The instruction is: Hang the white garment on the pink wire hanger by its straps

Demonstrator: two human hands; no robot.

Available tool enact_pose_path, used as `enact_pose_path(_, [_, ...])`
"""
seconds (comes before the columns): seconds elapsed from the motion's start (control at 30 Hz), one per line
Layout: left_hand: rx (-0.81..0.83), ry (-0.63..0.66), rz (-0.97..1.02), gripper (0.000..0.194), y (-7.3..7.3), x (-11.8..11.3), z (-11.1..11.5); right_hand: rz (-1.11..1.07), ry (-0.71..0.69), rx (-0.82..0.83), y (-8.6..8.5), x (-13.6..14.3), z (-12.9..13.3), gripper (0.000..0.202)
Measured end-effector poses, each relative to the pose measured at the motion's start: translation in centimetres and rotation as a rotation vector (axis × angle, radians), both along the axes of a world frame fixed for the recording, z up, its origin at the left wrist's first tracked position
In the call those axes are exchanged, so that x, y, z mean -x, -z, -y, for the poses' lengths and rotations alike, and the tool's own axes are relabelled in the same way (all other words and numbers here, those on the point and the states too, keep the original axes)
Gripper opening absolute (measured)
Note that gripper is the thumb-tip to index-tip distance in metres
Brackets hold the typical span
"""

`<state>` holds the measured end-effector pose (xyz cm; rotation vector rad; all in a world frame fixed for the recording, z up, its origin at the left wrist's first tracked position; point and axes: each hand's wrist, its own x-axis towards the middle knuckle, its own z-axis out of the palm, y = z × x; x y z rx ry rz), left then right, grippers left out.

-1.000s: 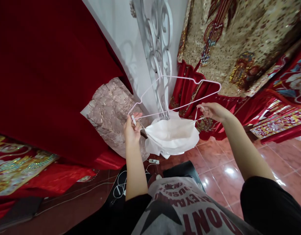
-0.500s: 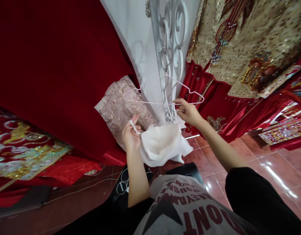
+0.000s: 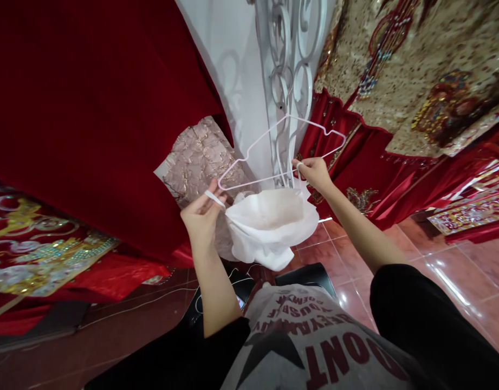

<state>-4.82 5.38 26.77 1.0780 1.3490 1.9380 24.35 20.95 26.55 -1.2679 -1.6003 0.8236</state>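
Note:
A pink wire hanger (image 3: 269,179) hangs tilted in front of the white scrollwork, its left end lower. My left hand (image 3: 204,211) is at that end, fingers closed on a white strap (image 3: 215,199) and touching the hanger's corner. My right hand (image 3: 312,170) pinches another thin white strap near the bottom bar, towards the right. Between and below my hands hangs a white cloth garment (image 3: 269,219), its top edge spread open. The right fingertips partly cover the bar.
Behind is a white scrollwork metal stand (image 3: 282,81). A pinkish embossed fabric (image 3: 200,151) and a big red cloth (image 3: 90,108) are at the left. Sequined gold fabric (image 3: 415,65) hangs at the right. A black seat (image 3: 310,276) stands over the tiled floor (image 3: 355,260).
My left hand has moved up and left with the strap to the hanger's end. The hanger has tilted and its left end has come lower and nearer. The white garment is spread wider.

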Motion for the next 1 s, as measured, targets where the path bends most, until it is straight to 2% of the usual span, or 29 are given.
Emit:
enact_pose_path(0.13, [0.034, 0.102, -0.134, 0.052, -2.9, -0.3, -2.3, 0.054, 0.069, -0.016, -0.7, -2.1, 0.4, 0.042])
enact_pose_path(0.23, [0.063, 0.218, -0.161, 0.040, -5.2, -1.4, -5.0, 0.050, 0.056, -0.020, -0.7, -2.1, 1.1, 0.041])
enact_pose_path(0.33, [0.077, 0.264, -0.224, 0.032, -6.6, -2.1, -8.1, 0.031, 0.069, -0.017, -0.5, -1.5, 1.9, 0.041])
enact_pose_path(0.43, [0.105, 0.287, -0.274, 0.029, -6.8, -1.6, -10.5, 0.030, 0.074, -0.010, -0.5, -1.3, 2.3, 0.041])
enact_pose_path(0.5, [0.123, 0.296, -0.232, 0.028, -6.5, -0.6, -11.1, 0.040, 0.076, -0.021, -0.5, -1.7, 2.3, 0.042])
enact_pose_path(0.6, [0.161, 0.296, -0.151, 0.030, -5.4, 1.4, -10.6, 0.048, 0.079, -0.045, -0.7, -2.3, 2.2, 0.042])
enact_pose_path(0.7, [0.214, 0.331, -0.168, 0.037, -4.4, 2.3, -9.2, 0.045, 0.067, -0.025, -0.7, -2.1, 2.1, 0.039])
enact_pose_path(0.83, [0.184, 0.419, -0.225, 0.035, -4.5, 0.9, -8.4, 0.000, 0.054, -0.007, -0.4, -0.6, 2.2, 0.039])
enact_pose_path(0.93, [0.096, 0.417, -0.287, 0.022, -5.9, -1.0, -8.9, -0.030, 0.053, 0.018, 0.0, 0.3, 2.1, 0.039])
enact_pose_path(1.0, [0.102, 0.416, -0.375, 0.010, -7.1, -2.0, -9.3, -0.030, 0.055, 0.029, 0.1, 0.4, 2.0, 0.039])
